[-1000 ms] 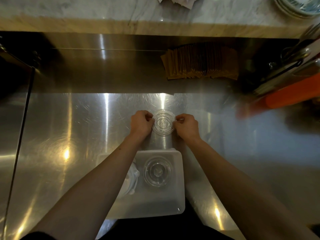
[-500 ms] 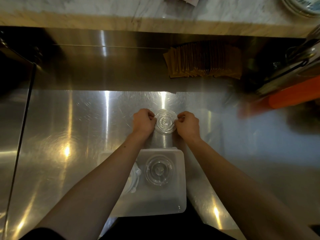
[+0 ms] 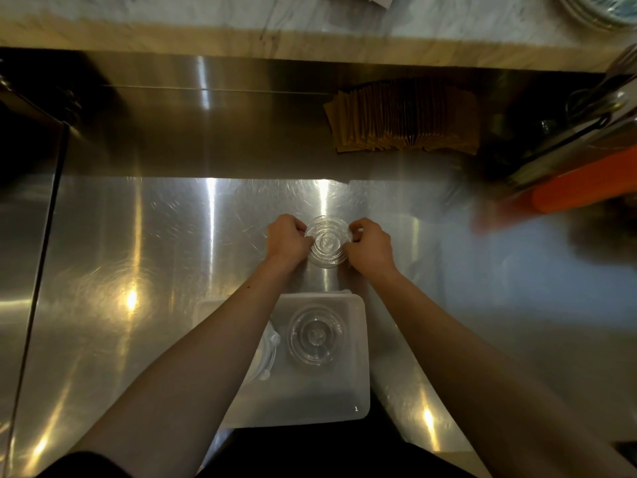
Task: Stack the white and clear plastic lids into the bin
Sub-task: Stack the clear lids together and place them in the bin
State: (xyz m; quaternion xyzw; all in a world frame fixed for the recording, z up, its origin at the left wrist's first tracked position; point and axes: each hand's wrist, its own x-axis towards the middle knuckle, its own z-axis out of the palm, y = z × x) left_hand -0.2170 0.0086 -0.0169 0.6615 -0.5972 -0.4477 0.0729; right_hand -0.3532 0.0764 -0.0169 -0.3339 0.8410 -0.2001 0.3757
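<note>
Two stacks already sit in the white bin [image 3: 360, 391]: clear lids [image 3: 315, 338] and, half hidden, white lids [image 3: 265, 353]. Beyond it on the steel counter [image 3: 138, 243], left hand [image 3: 286, 239] and right hand [image 3: 370, 246] pinch another clear stack [image 3: 327, 241], not yet binned.

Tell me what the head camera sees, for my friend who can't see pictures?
Two bare hands, left hand and right hand, pinch a stack of clear lids standing on a shiny steel counter. Nearer the person, a white bin holds more clear lids.
</note>
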